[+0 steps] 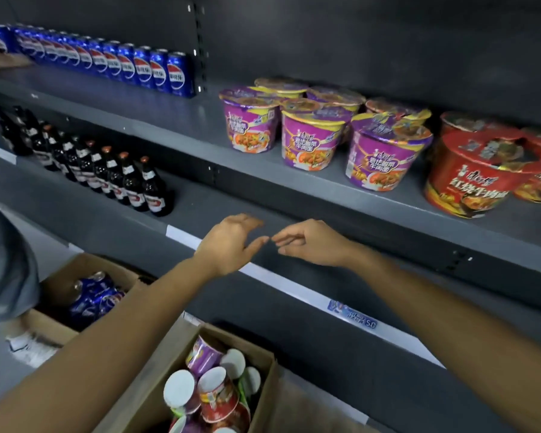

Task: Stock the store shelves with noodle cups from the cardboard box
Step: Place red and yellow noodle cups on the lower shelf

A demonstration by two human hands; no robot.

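Both my left hand point(228, 245) and right hand point(310, 243) hover open and empty; the noodle cups point(213, 392) in the cardboard box point(264, 398) lie below, nearer the left.

Shelf price tag point(353, 317) reads "5.8"; red noodle cup point(472, 176) reads "红烧牛肉面".

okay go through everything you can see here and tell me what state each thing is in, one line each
left hand: open, empty, in front of the shelf edge
right hand: open, empty, fingertips near the left hand
cardboard box: open, noodle cups jumbled inside
purple noodle cups: upright on the shelf, lids sealed
red noodle cups: upright on the shelf, lids sealed
blue cans: upright in a row
dark bottles: upright, capped
second box: open, holds blue cans
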